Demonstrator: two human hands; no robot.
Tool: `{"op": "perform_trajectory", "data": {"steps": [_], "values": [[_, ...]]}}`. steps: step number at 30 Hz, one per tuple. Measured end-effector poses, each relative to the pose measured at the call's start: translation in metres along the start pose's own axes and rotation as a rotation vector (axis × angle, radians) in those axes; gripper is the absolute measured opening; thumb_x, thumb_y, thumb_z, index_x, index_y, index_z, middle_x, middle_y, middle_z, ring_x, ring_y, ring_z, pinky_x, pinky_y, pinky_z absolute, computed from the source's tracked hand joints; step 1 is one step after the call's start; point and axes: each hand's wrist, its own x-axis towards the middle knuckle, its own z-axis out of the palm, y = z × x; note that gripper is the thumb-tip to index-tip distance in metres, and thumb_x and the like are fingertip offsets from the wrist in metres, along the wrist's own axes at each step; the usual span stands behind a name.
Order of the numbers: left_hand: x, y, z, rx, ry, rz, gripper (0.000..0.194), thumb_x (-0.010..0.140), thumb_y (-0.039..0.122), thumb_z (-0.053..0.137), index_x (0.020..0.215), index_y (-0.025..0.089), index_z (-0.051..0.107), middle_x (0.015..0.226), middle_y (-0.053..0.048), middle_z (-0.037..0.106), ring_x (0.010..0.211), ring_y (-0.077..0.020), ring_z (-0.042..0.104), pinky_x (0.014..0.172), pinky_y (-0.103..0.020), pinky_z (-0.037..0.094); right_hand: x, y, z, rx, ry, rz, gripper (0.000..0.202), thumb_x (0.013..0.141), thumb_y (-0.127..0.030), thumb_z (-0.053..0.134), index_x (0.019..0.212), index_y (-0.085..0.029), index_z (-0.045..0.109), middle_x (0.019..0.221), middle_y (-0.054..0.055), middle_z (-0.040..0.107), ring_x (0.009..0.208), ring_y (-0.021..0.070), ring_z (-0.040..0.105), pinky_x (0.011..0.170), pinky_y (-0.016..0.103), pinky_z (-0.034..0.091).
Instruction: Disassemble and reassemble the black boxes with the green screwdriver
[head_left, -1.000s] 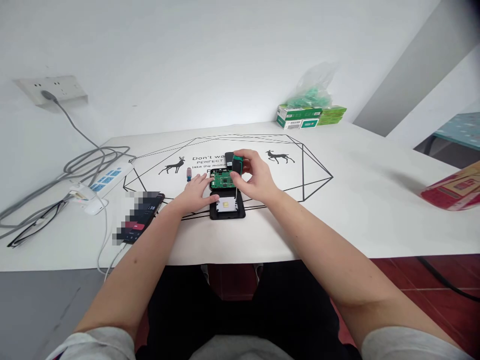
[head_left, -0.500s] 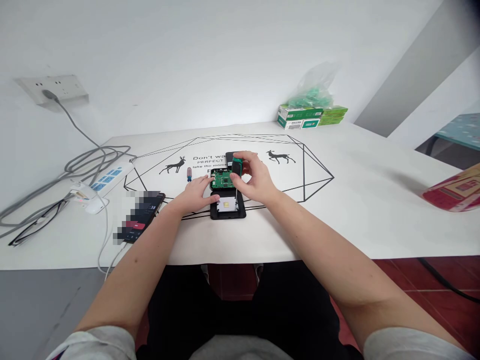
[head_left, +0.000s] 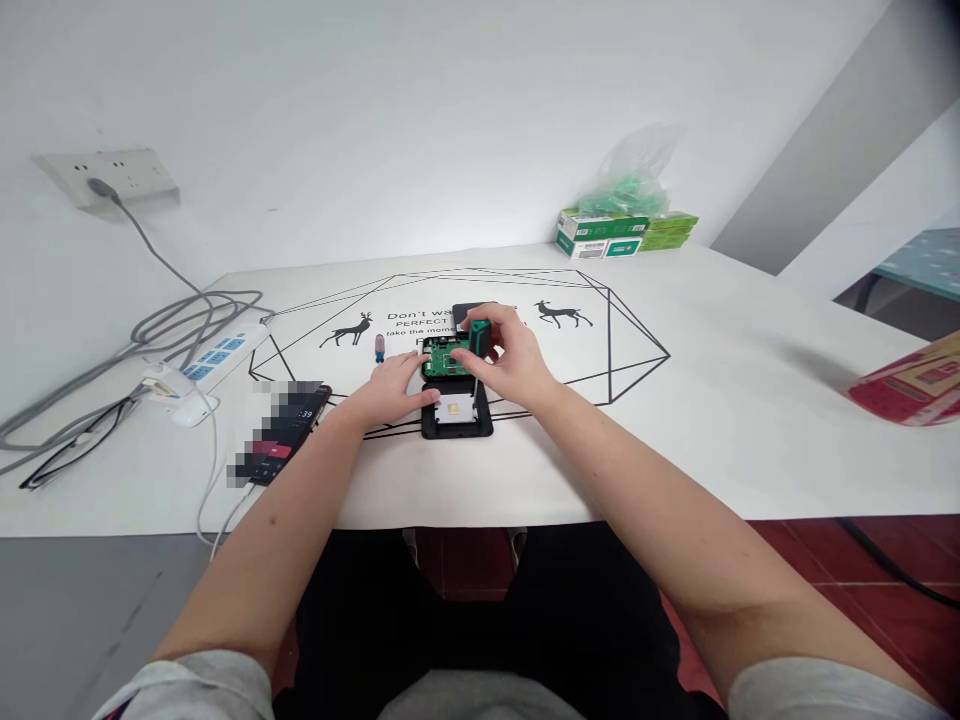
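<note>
My right hand [head_left: 512, 358] grips a screwdriver [head_left: 480, 340] with a green and black handle. It stands nearly upright, and its thin shaft reaches down to the right edge of a white panel [head_left: 456, 409] with a small gold square. That panel lies in an opened black casing [head_left: 456, 434]. Directly behind it sits a green circuit board [head_left: 442, 358], partly covered by my right fingers. My left hand [head_left: 390, 388] rests at the left side with fingers spread. Its thumb touches the white panel's left edge, and a fingertip is at the board's left edge. The screwdriver's tip is too small to make out.
A small screwdriver [head_left: 379, 348] lies behind my left hand. A phone [head_left: 289, 440], glasses [head_left: 75, 445], a power strip [head_left: 225, 360] and coiled cable are at left. Green-white boxes [head_left: 600, 235] stand at the back, a red package [head_left: 911, 385] at right. A dark flat piece [head_left: 469, 310] lies behind the board.
The screwdriver handle has turned and tilted slightly to the right in my right fingers. My left hand stays in place on the device.
</note>
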Motion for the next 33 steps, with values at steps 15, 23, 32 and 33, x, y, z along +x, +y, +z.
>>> {"op": "perform_trajectory", "data": {"steps": [15, 23, 32, 33], "values": [[0.002, -0.002, -0.004, 0.022, 0.048, -0.009, 0.085, 0.101, 0.076, 0.054, 0.163, 0.017, 0.053, 0.168, -0.022, 0.052, 0.157, -0.0469, 0.043, 0.131, -0.062, 0.029, 0.007, -0.009, -0.006, -0.051, 0.08, -0.185, 0.029, 0.103, -0.048, 0.068, 0.125, -0.03, 0.072, 0.084, 0.002, 0.065, 0.075, 0.0213, 0.058, 0.074, 0.044, 0.057], [0.003, -0.002, -0.006, 0.141, 0.031, -0.017, 0.08, 0.105, 0.073, 0.048, 0.163, 0.018, 0.051, 0.166, -0.018, 0.054, 0.156, -0.0433, 0.046, 0.13, -0.062, 0.035, 0.005, 0.002, 0.001, 0.032, 0.21, -0.029, 0.048, 0.082, -0.052, 0.093, 0.112, -0.03, 0.064, 0.103, 0.002, 0.06, 0.091, 0.0221, 0.062, 0.074, 0.041, 0.057], [0.006, -0.011, -0.001, 0.17, 0.054, 0.003, 0.077, 0.105, 0.075, 0.048, 0.161, 0.022, 0.053, 0.163, -0.015, 0.058, 0.152, -0.0425, 0.05, 0.127, -0.064, 0.04, -0.003, -0.004, 0.007, 0.138, 0.161, -0.01, 0.04, 0.092, -0.046, 0.086, 0.121, -0.032, 0.062, 0.122, 0.005, 0.075, 0.086, 0.0199, 0.074, 0.08, 0.043, 0.063], [0.006, -0.012, -0.001, 0.173, 0.052, 0.006, 0.077, 0.106, 0.074, 0.048, 0.161, 0.021, 0.053, 0.162, -0.016, 0.058, 0.152, -0.0423, 0.05, 0.126, -0.064, 0.04, -0.002, -0.005, 0.005, 0.11, 0.153, -0.036, 0.034, 0.096, -0.046, 0.081, 0.122, -0.031, 0.064, 0.122, 0.006, 0.076, 0.094, 0.0224, 0.076, 0.082, 0.043, 0.064]]}}
